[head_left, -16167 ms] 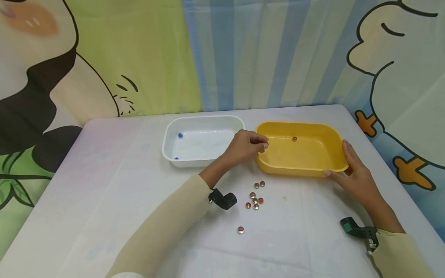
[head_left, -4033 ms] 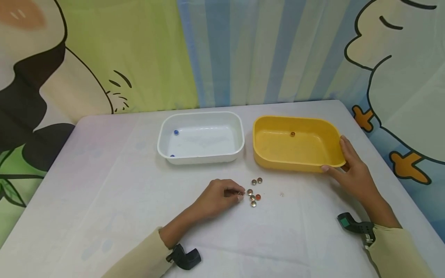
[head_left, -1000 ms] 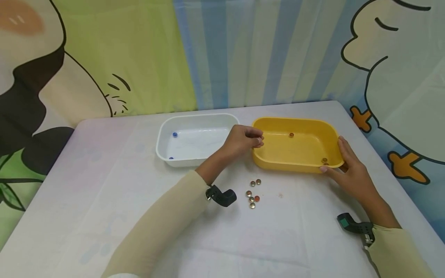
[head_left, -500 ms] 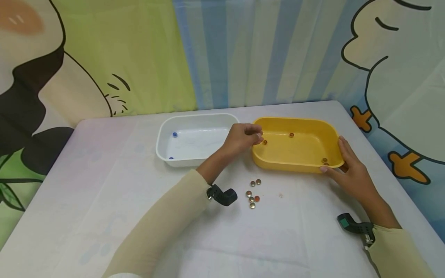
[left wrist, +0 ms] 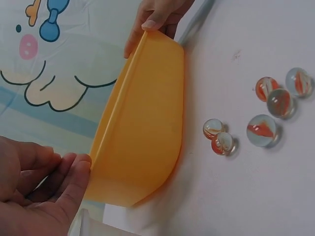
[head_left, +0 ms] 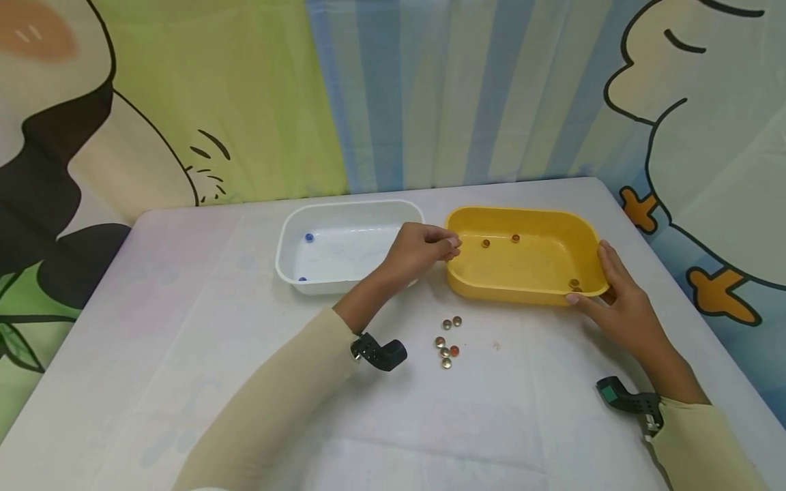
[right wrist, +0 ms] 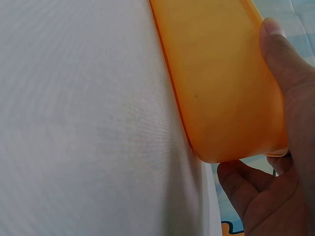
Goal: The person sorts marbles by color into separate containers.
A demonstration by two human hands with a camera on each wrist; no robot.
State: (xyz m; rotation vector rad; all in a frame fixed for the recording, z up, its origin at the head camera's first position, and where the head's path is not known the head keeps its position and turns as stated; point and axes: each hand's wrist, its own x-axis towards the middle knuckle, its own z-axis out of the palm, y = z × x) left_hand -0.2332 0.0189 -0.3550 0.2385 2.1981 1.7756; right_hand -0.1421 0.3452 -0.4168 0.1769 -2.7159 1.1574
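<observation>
My left hand (head_left: 424,247) is at the left rim of the yellow tray (head_left: 522,296), its fingers loosely bent. In the left wrist view its fingertips meet near the tray's rim and no marble shows between them. My right hand (head_left: 632,310) grips the tray's right front corner, thumb on the near side and fingers round the end; the right wrist view shows its thumb (right wrist: 275,46) against the tray wall. Inside the tray lie several amber-looking marbles (head_left: 486,243). In front of it, a loose group of clear marbles with red-orange swirls (left wrist: 262,130) rests on the white cloth.
Left of the yellow tray stands a white tray (head_left: 353,283) with two blue marbles (head_left: 310,238) in view. My left forearm passes in front of it. A printed curtain (head_left: 430,95) hangs behind the table (head_left: 202,307).
A marble has left my left hand and rolled right inside the yellow tray; the hand has drawn slightly left. Fewer marbles lie on the cloth than earlier. My right hand keeps its grip.
</observation>
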